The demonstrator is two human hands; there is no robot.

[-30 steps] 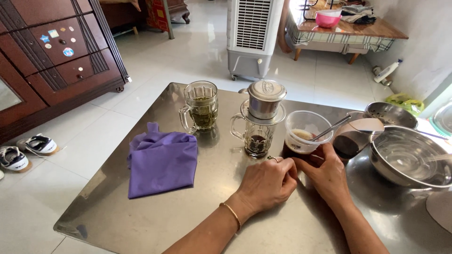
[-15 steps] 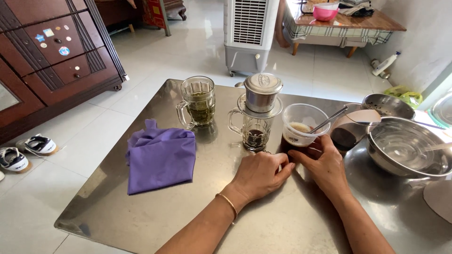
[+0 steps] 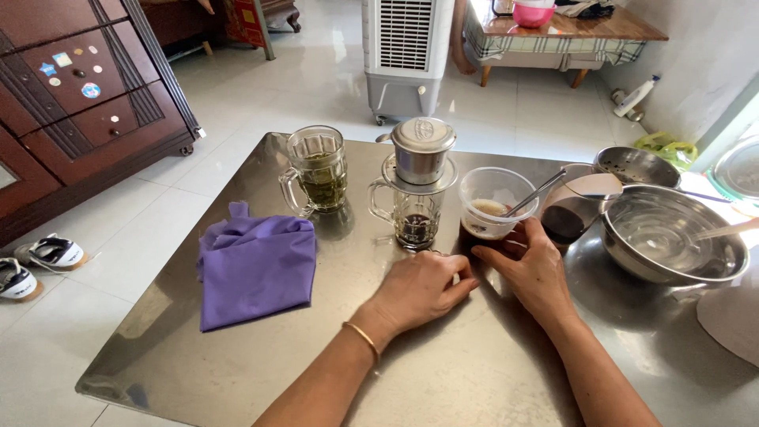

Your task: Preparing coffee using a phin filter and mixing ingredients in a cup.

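My left hand (image 3: 419, 286) rests knuckles-up on the steel table (image 3: 237, 364), fingers curled with nothing in them, just in front of a glass mug (image 3: 411, 220) of dark coffee. A metal drip filter (image 3: 422, 150) sits on top of that mug. My right hand (image 3: 531, 267) lies beside it, thumb and fingers around the base of a clear plastic cup (image 3: 492, 198). The cup holds brown liquid with pale foam, and a metal spoon (image 3: 539, 191) leans in it. The two hands nearly touch.
A glass mug of green tea (image 3: 318, 170) stands at the back left, a purple cloth (image 3: 254, 265) lies in front of it. A dark-filled container (image 3: 571, 215), a large steel bowl (image 3: 672, 237) and a strainer (image 3: 637, 164) crowd the right. An air cooler (image 3: 407, 47) stands on the floor behind.
The view has shifted slightly. Both hands stay by the plastic cup; my left hand has flattened a little onto the table.
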